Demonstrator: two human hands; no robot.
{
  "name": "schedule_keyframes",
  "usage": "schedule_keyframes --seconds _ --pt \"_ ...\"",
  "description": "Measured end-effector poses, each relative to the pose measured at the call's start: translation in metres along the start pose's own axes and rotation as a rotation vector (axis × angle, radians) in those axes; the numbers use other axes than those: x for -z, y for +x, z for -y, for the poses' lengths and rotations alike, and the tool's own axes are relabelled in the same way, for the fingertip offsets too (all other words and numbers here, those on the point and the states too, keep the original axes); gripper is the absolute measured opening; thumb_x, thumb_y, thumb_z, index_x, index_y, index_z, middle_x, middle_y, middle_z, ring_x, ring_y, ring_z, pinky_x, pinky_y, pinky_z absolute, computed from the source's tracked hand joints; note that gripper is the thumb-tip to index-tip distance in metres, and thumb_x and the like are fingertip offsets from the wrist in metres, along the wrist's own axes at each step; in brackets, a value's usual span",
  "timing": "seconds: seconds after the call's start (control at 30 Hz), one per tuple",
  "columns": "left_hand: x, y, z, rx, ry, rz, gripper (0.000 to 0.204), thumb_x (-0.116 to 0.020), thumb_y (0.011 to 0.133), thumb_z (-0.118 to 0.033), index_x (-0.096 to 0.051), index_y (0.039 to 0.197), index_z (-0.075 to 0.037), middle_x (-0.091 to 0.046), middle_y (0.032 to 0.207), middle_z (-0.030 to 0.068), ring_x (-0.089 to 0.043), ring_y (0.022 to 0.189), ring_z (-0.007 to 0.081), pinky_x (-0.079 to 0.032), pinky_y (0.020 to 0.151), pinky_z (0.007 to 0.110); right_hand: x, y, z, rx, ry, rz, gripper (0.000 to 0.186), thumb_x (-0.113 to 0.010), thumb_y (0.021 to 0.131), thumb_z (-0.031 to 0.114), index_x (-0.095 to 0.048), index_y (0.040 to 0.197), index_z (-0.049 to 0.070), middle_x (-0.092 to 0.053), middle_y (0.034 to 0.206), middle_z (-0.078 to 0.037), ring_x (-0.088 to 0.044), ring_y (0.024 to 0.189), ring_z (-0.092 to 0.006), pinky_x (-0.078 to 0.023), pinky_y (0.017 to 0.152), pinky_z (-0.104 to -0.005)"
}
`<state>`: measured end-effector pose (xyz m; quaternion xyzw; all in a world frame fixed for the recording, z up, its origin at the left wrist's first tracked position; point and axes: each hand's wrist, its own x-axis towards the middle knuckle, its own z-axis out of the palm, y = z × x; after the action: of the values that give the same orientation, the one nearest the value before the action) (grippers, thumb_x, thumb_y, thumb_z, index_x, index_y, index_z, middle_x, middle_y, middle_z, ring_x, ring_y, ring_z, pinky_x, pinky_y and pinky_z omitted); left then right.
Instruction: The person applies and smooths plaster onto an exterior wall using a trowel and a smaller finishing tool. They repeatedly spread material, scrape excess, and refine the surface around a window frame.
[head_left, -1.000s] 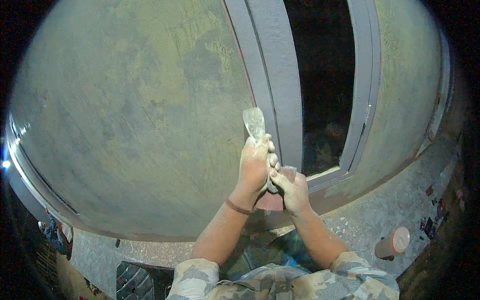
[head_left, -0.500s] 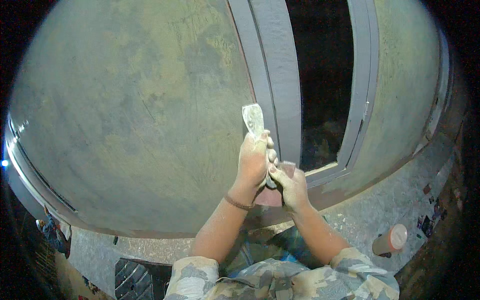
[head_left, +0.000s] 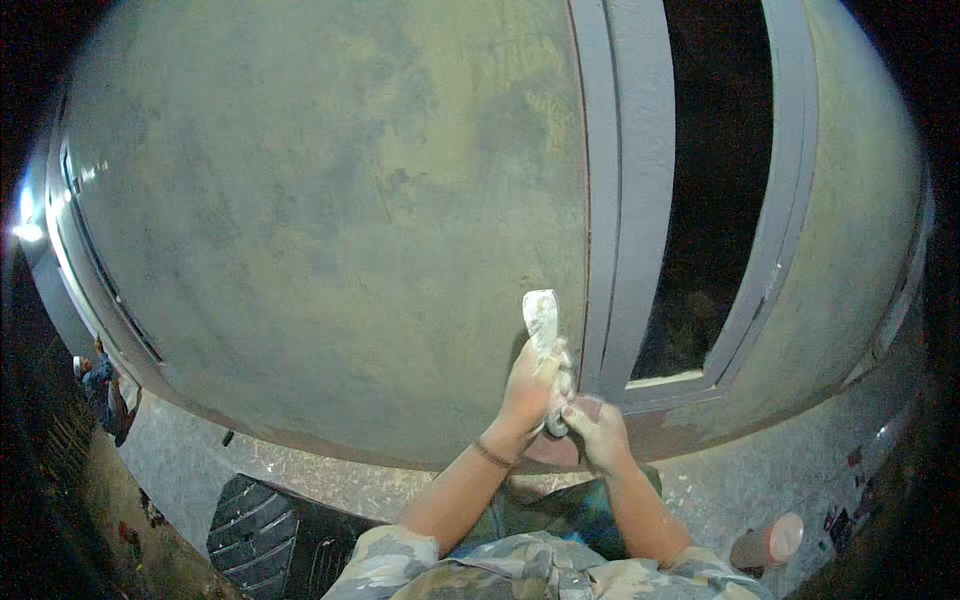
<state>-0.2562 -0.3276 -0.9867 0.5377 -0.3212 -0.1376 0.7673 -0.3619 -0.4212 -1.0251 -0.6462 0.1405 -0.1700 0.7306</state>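
Note:
My left hand, dusty with white powder, is closed around a putty knife. Its whitish blade points up, and the end of its handle shows below the fist. My right hand sits close against the lower end of the knife, thumb and fingers pinching a reddish-brown sheet that looks like sandpaper. Part of that sheet is hidden behind both hands. The patchy grey-green wall stands in front, just left of a grey window frame. Whether the blade touches the wall, I cannot tell.
A black ridged mat or panel lies on the floor at lower left. At lower right stands a pale container with a pinkish lid. Another person is at the far left, near a bright light.
The view has shifted, so the wall and window frame sit farther right. Against the frame, my hands and the putty knife are farther left and a little lower. Both grips look the same.

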Motion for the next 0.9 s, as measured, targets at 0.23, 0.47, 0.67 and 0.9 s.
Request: schedule_keyframes --seconds 0.23,0.47,0.67,0.9 --pt "0.136 -0.102 -0.048 0.01 0.143 -0.464 0.019 -0.055 0.103 -0.017 -0.059 0.117 -0.005 -0.061 0.088 0.0038 -0.057 0.062 0.0104 -0.048 0.051 0.028 -0.004 0.007 -0.016 0.138 -0.036 -0.005 0.03 -0.064 0.096 0.026 -0.071 0.104 -0.002 -0.07 0.095 -0.008 -0.063 0.087 -0.0164 -0.05 0.081 -0.0362" --pt "0.279 -0.289 -0.11 -0.071 1.506 -1.013 0.022 -0.054 0.091 -0.013 -0.064 0.103 0.003 -0.064 0.104 0.0286 -0.059 0.102 0.0475 -0.047 0.087 0.053 0.008 0.024 0.013 0.092 0.191 -0.051 0.037 -0.068 0.091 0.014 -0.063 0.122 -0.004 -0.066 0.106 -0.008 -0.063 0.095 -0.0172 -0.051 0.083 -0.0316" --pt "0.303 -0.358 -0.144 0.374 1.411 -1.131 0.026 -0.056 0.097 -0.02 -0.061 0.115 -0.002 -0.067 0.099 0.0237 -0.063 0.096 0.0456 -0.049 0.085 0.052 0.013 0.029 0.054 0.273 0.031 -0.017 0.045 -0.072 0.085 0.015 -0.063 0.124 -0.005 -0.068 0.101 -0.007 -0.064 0.092 -0.0178 -0.05 0.085 -0.0336" --pt "0.164 -0.153 -0.075 0.093 0.308 -0.381 0.024 -0.054 0.103 -0.018 -0.049 0.123 -0.007 -0.061 0.083 0.007 -0.056 0.056 0.0138 -0.048 0.048 0.029 -0.036 0.004 0.037 0.114 0.087 -0.001 0.033 -0.073 0.089 0.018 -0.068 0.113 -0.003 -0.071 0.098 -0.007 -0.065 0.086 -0.0173 -0.052 0.079 -0.0324"
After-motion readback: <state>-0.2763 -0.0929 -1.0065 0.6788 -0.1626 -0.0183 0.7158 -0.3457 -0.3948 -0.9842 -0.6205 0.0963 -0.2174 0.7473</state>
